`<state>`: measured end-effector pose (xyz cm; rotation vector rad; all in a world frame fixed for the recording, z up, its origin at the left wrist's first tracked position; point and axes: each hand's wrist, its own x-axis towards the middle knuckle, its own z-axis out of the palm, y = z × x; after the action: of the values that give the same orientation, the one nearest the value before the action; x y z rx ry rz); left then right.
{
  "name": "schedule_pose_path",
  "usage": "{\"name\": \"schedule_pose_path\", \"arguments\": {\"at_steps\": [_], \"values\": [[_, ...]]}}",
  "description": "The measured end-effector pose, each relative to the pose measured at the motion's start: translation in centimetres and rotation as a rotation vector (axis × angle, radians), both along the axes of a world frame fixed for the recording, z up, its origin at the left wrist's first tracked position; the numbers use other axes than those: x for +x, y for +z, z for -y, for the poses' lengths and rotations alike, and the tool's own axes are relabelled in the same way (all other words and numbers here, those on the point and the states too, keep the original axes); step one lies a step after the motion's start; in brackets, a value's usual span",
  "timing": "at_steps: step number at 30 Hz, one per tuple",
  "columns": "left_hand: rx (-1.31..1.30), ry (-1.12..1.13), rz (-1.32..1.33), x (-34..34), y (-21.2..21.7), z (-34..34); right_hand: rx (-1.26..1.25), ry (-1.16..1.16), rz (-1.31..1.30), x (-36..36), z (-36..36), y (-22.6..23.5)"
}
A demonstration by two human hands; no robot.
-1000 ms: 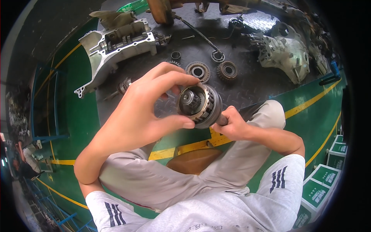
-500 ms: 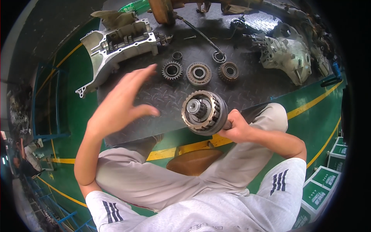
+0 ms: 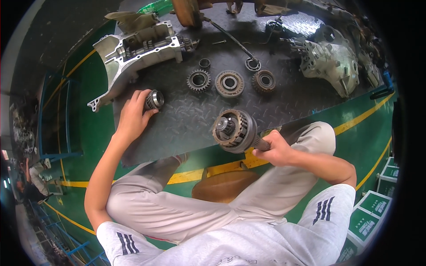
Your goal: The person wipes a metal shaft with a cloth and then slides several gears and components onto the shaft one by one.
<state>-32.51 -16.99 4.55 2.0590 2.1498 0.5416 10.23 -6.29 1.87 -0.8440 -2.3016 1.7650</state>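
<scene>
Two hands are well apart in the head view. The right hand (image 3: 276,150) is clamped on the splined shaft (image 3: 262,144) of a synchronizer-like gear assembly (image 3: 250,131), near the table edge. The left hand (image 3: 133,111) grips a steel gear (image 3: 154,100) over the diamond-plate tabletop (image 3: 186,126); whether it is lifted, I cannot tell. Beyond stands an opened gearbox housing (image 3: 117,66).

My left hand (image 3: 134,116) conceals one end of the toothed part (image 3: 155,100) — my right hand (image 3: 276,150), the splined shaft's (image 3: 262,144) end. The top edge crops the rusty column (image 3: 187,14).
</scene>
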Motion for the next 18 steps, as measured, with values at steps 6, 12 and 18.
{"name": "schedule_pose_path", "arguments": {"at_steps": [6,12,18], "values": [[-0.126,-0.342,0.078,5.7,8.2,-0.6,0.003,0.025,0.047,-0.8,0.3,0.4],[-0.067,-0.482,0.157,7.6,10.3,0.2,-0.026,0.082,0.021,-1.6,0.1,0.9],[0.104,-0.588,0.106,6.8,11.5,-1.2,-0.072,0.062,0.006,-1.7,0.0,1.0]]}}
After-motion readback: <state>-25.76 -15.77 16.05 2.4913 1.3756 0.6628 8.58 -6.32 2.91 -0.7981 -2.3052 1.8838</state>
